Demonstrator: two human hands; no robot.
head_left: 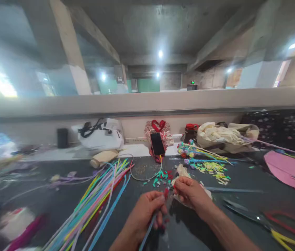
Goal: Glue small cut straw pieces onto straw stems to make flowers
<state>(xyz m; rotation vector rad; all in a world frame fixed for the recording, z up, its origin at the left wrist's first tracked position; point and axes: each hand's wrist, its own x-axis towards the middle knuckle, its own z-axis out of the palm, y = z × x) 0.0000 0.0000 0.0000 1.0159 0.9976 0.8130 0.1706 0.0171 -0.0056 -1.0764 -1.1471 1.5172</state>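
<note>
My left hand (149,212) is closed on a light-blue fuzzy stem, like a pipe cleaner (147,234), which runs down toward me. A blurred red tip (166,192) shows at its fingertips. Just to the right, my right hand (190,191) pinches with thumb and forefinger; a speck of red shows there, too small to name. Under and behind that hand lies a crumpled cream cloth (182,170). Small green and red pieces (161,178) are scattered beyond my hands, with short yellow pieces (212,169) farther right.
A bundle of coloured stems (97,202) lies at left. Scissors (257,218) with red and yellow handles rest at right, near a pink sheet (288,170). A phone (157,143) on a cable leans at the back, between a white bag (100,136) and small flowers (186,150).
</note>
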